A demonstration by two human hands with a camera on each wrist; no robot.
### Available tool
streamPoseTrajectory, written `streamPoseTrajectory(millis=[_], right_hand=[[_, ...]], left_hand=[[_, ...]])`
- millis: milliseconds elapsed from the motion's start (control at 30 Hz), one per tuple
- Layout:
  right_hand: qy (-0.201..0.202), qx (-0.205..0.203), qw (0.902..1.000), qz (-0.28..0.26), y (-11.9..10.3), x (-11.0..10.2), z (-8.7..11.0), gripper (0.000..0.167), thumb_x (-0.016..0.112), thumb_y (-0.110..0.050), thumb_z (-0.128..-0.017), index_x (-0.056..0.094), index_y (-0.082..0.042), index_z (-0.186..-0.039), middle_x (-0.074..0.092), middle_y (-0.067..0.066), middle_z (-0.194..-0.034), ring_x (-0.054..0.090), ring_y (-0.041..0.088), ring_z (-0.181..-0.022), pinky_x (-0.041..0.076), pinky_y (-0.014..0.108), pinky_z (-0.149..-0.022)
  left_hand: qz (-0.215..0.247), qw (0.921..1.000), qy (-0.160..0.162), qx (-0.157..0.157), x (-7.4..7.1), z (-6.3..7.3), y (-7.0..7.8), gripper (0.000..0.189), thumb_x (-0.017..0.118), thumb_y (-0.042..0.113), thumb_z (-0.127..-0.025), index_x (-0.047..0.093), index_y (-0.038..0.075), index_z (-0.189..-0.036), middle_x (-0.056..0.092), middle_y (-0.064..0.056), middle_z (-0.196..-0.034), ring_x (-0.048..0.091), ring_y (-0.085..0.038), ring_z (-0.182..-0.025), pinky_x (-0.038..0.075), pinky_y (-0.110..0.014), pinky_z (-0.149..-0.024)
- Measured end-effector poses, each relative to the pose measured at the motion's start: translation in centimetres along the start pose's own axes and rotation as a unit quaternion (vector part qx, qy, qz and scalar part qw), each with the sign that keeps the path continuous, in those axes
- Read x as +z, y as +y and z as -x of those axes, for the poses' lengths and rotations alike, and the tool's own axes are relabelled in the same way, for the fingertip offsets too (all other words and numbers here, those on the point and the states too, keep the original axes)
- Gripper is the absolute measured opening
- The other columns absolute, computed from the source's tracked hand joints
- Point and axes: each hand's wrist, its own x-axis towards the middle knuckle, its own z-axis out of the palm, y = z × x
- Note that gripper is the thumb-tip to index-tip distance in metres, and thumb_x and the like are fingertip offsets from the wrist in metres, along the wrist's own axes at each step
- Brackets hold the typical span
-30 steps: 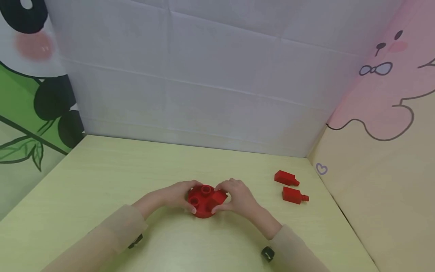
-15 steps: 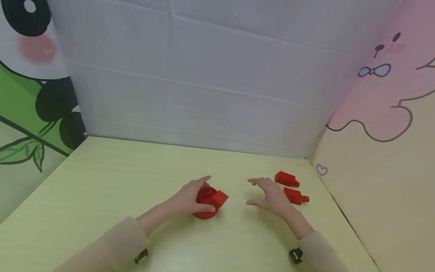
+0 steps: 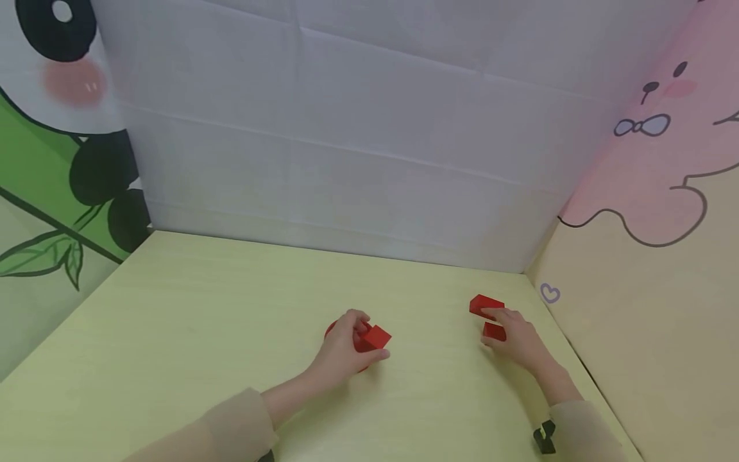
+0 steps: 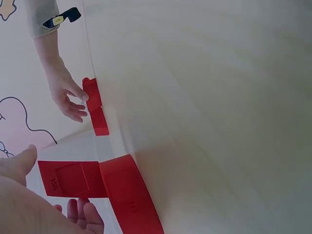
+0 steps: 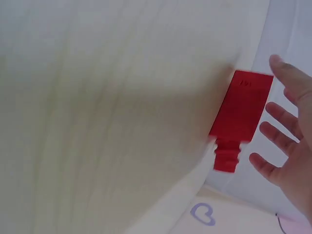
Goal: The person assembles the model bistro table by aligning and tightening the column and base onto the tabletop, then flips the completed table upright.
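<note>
My left hand [image 3: 337, 353] reaches over a round red base [image 3: 331, 328], thumb and fingers either side of a red block [image 3: 378, 337] standing up from it. In the left wrist view a gap shows between that block [image 4: 73, 178] and the thumb; the fingertips sit just below it. The base's rim [image 4: 134, 200] carries a raised number. To the right, my right hand [image 3: 522, 340] spreads around a red block [image 3: 494, 331] lying on the table. The right wrist view shows that block [image 5: 241, 107] with a ridged peg, fingers beside it.
Another red block [image 3: 487, 305] lies just behind the one near my right hand. The pale yellow table [image 3: 231, 301] meets a white back wall [image 3: 369, 160] and a right side wall [image 3: 646, 321] close to those blocks.
My right hand has left the round base and moved right to the loose blocks. The left hand has shifted from the base's left side over its top, towards the standing block.
</note>
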Motion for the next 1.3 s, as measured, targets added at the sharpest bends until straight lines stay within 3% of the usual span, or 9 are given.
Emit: streamPoseTrajectory(millis=[133, 300, 567, 800, 967, 1300], right_hand=[[0.005, -0.004, 0.9997, 0.025, 1.3, 0.1, 0.2, 0.056, 0.076, -0.025, -0.079, 0.056, -0.005, -0.127, 0.057, 0.021, -0.123, 0.049, 0.04, -0.111, 0.04, 0.062, -0.086], [0.002, -0.016, 0.9988, 0.045, 2.1, 0.5, 0.2, 0.046, 0.075, -0.023, -0.079, 0.061, -0.003, -0.118, 0.063, 0.018, -0.111, 0.053, 0.037, -0.103, 0.043, 0.057, -0.079], [-0.008, 0.0, 0.999, 0.044, 1.7, 0.2, 0.1, 0.043, 0.074, -0.022, -0.081, 0.062, -0.004, -0.117, 0.065, 0.014, -0.104, 0.053, 0.034, -0.096, 0.044, 0.056, -0.078], [0.01, 0.016, 0.9998, 0.0, 0.5, -0.9, -0.4, 0.046, 0.071, -0.021, -0.084, 0.059, 0.001, -0.122, 0.064, 0.018, -0.105, 0.055, 0.034, -0.094, 0.05, 0.049, -0.08], [0.042, 0.011, 0.9979, -0.048, -0.7, -1.9, -1.1, 0.043, 0.07, -0.021, -0.085, 0.06, 0.002, -0.12, 0.066, 0.015, -0.1, 0.058, 0.028, -0.087, 0.052, 0.04, -0.071], [0.067, 0.038, 0.9899, -0.119, -5.1, -4.1, -1.9, 0.051, 0.065, -0.035, -0.089, 0.053, -0.004, -0.127, 0.064, 0.015, -0.105, 0.059, 0.031, -0.092, 0.053, 0.035, -0.068]], left_hand=[[-0.003, 0.9999, 0.013, -0.001, 0.4, 0.2, 0.2, 0.053, 0.08, 0.031, -0.075, 0.049, 0.013, -0.114, 0.054, 0.001, -0.103, 0.054, -0.015, -0.093, 0.05, -0.027, -0.075], [-0.015, 0.9996, 0.022, -0.011, 0.6, 0.3, 0.4, 0.046, 0.079, 0.029, -0.076, 0.051, 0.014, -0.109, 0.055, 0.002, -0.102, 0.053, -0.015, -0.095, 0.05, -0.029, -0.077], [-0.034, 0.9992, 0.02, -0.007, 0.6, 0.3, 0.5, 0.044, 0.078, 0.027, -0.078, 0.051, 0.015, -0.11, 0.055, 0.003, -0.106, 0.053, -0.016, -0.097, 0.05, -0.029, -0.077], [-0.072, 0.997, 0.018, 0.02, -0.1, 0.2, 0.3, 0.038, 0.076, 0.027, -0.079, 0.054, 0.018, -0.109, 0.055, 0.005, -0.103, 0.051, -0.014, -0.096, 0.05, -0.028, -0.075], [-0.06, 0.9978, 0.0, 0.029, -0.9, 0.0, -0.1, 0.036, 0.076, 0.026, -0.079, 0.057, 0.018, -0.109, 0.056, 0.007, -0.102, 0.05, -0.013, -0.096, 0.049, -0.028, -0.077], [-0.057, 0.997, -0.035, 0.038, -2.5, -0.8, -1.1, 0.038, 0.078, 0.025, -0.077, 0.062, 0.019, -0.111, 0.056, 0.005, -0.104, 0.052, -0.018, -0.099, 0.051, -0.029, -0.073]])
